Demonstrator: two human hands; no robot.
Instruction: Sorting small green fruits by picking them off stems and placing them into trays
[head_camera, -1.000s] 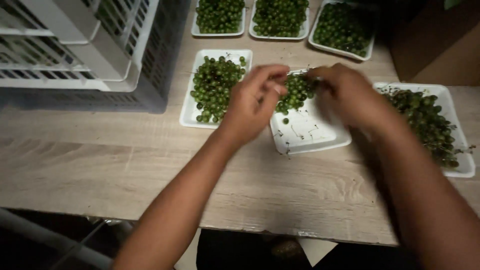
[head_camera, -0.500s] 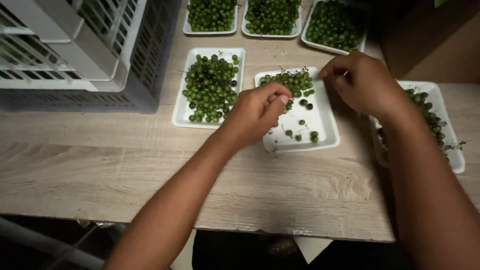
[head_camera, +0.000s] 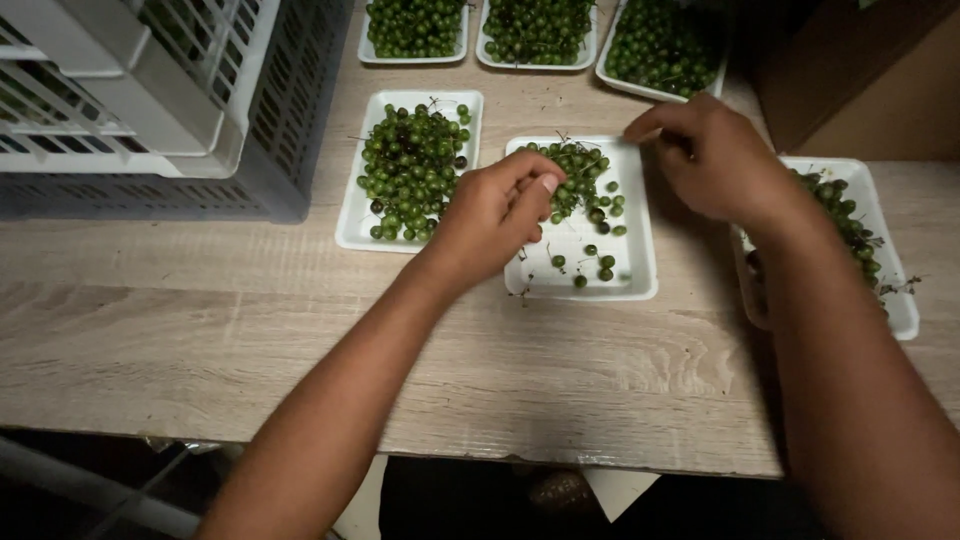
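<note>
A white foam tray (head_camera: 632, 262) in the middle of the table carries a small heap of green berries (head_camera: 578, 172) at its far end and a few loose ones nearer me. My left hand (head_camera: 492, 216) rests over the tray's left edge, fingers curled, thumb and forefinger pinched beside the heap; what it pinches is too small to tell. My right hand (head_camera: 712, 157) hovers over the tray's far right corner, fingers bent and pinched together, with nothing visible in them.
A full tray of berries (head_camera: 410, 165) lies to the left, another tray (head_camera: 885, 270) partly under my right forearm. Three more filled trays (head_camera: 537, 32) line the far edge. Stacked grey and white plastic crates (head_camera: 170, 100) fill the left. The table's front edge runs close to me.
My right hand moved away from the left hand, up and right toward the tray's far corner. The left hand stayed at the berry heap. The view drew closer.
</note>
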